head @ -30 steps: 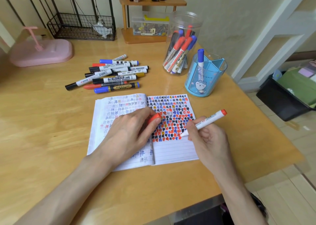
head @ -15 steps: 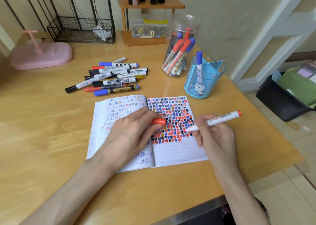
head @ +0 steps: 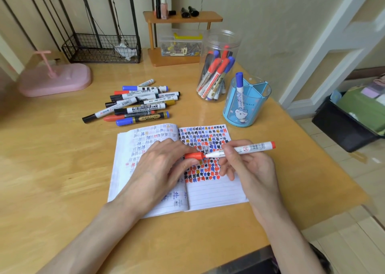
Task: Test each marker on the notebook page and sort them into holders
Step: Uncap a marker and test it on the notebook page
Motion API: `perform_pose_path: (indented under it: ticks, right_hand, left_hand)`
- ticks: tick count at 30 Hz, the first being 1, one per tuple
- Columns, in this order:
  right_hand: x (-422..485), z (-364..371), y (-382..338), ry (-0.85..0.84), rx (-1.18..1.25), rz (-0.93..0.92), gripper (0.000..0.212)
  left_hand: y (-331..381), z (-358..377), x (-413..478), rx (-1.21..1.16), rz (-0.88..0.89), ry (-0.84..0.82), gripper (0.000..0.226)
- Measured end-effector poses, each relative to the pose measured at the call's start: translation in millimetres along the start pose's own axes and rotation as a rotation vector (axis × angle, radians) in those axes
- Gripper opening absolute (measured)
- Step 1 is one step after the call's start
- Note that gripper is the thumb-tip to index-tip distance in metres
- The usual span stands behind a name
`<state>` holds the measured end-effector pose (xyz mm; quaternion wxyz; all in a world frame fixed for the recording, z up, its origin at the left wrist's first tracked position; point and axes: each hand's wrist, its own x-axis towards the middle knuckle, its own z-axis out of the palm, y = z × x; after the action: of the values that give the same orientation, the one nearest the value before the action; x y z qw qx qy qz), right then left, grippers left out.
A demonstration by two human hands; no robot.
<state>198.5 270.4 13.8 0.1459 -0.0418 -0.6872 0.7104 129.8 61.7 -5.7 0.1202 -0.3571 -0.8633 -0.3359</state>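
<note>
An open notebook lies on the wooden table, its right page covered with red, blue and black marks. My right hand grips a white marker with a red end, held almost level over the page. My left hand rests on the left page and pinches the red cap, whose mouth meets the marker's tip. A pile of markers lies behind the notebook. A clear jar holds several markers. A blue divided holder holds one blue-capped marker.
A pink flat box sits at the far left, a black wire basket behind it, and a small wooden shelf with a clear parts box at the back. The table's right edge drops to the floor, where a dark bin stands.
My right hand lifted the marker off the page and swung it level, bringing its tip to the red cap in my left hand. The left hand stayed on the notebook.
</note>
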Motion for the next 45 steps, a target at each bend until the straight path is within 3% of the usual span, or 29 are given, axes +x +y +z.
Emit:
perform_pose_path:
  ticks: [13, 21, 28, 33, 37, 40, 43, 45]
  right_hand:
    - [0.5, 4.9, 1.6, -0.101, -0.044, -0.032, 0.015]
    - [-0.9, 9.0, -2.6, -0.123, 0.021, -0.099, 0.010]
    - [3.4, 23.0, 1.1, -0.130, 0.074, -0.084, 0.013]
    - [4.2, 19.3, 4.8, -0.139, 0.046, -0.045, 0.013]
    - [0.2, -0.5, -1.5, -0.001, 0.039, -0.012, 0.024]
    - [-9.4, -14.3, -4.7, 0.102, 0.043, -0.058, 0.018]
    - [-16.8, -29.7, -4.9, 0.195, 0.021, -0.063, 0.016]
    - [-19.4, -46.6, -7.4, 0.289, 0.004, -0.072, 0.018]
  left_hand:
    - [2.0, -2.2, -1.4, -0.075, 0.010, -0.060, 0.029]
    - [8.4, -6.2, -1.8, -0.094, 0.064, 0.003, 0.028]
    - [2.6, -7.0, -2.9, -0.113, -0.009, 0.062, 0.027]
    - [1.9, -4.1, -2.6, -0.122, -0.021, -0.017, 0.028]
    - [9.5, 0.4, 1.9, -0.104, -0.034, -0.053, 0.032]
    - [13.3, -4.8, -0.8, -0.137, -0.080, -0.059, 0.031]
    - [24.2, -1.8, 1.2, -0.143, -0.080, -0.097, 0.050]
    - [32.1, 6.2, 5.3, -0.141, -0.048, -0.133, 0.051]
